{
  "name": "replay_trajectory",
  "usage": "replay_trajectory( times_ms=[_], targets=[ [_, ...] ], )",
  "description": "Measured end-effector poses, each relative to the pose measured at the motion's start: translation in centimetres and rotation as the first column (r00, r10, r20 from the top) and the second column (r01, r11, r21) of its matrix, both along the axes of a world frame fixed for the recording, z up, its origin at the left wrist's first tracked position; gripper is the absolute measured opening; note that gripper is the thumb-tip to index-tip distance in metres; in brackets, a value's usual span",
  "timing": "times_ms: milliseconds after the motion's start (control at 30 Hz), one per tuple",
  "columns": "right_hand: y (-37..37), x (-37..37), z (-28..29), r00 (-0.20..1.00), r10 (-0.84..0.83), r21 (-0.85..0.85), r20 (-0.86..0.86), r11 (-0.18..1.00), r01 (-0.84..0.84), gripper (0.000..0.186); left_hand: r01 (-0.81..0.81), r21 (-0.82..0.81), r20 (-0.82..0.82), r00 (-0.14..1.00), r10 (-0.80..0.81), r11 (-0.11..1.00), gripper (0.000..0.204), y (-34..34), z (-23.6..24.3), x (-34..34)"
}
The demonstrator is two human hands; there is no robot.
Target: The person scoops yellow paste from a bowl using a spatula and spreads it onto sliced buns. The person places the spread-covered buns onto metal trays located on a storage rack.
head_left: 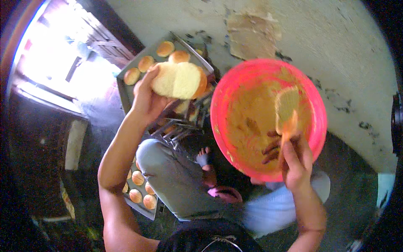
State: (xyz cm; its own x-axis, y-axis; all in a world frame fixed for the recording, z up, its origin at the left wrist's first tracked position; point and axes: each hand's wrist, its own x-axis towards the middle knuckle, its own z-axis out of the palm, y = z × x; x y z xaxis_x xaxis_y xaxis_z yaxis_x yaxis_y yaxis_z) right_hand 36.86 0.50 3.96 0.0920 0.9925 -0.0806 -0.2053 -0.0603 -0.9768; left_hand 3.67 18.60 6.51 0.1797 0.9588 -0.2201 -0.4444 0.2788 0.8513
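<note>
My left hand (147,101) grips a round bun (173,80) that is split and opened, with its pale crumb facing up. Its browned crust shows at the right edge. In my right hand (297,161) is a spatula (289,105) with an orange handle, its blade coated in a tan-yellow spread. The spatula is held over a bright pink plastic basin (219,138), whose inside is smeared with a thick brownish-yellow spread (247,105). Bun and basin are apart.
A metal tray (125,93) with several browned buns stands behind my left hand, on a dark rack or stool. Below my left knee lies another tray (145,213) of buns. A worn wall (336,46) rises at the back right; a bright doorway (58,54) opens at the left.
</note>
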Motion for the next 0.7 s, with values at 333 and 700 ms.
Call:
replay_trajectory(
  times_ms=[333, 700],
  targets=[
    [3.2, 1.0, -3.3, 0.278, 0.062, 0.032, 0.959, 0.947, -0.319, 0.012, -0.149, -0.302, 0.139, 0.97, 0.198, 0.942, 0.053, -14.7, -6.3, -2.2],
    [7.3, -1.4, -6.0, -0.168, 0.163, -0.228, 0.972, 0.826, -0.516, 0.022, -0.184, -0.245, 0.158, 0.961, 0.227, 0.952, 0.051, -14.2, -10.9, -2.6]
  ],
)
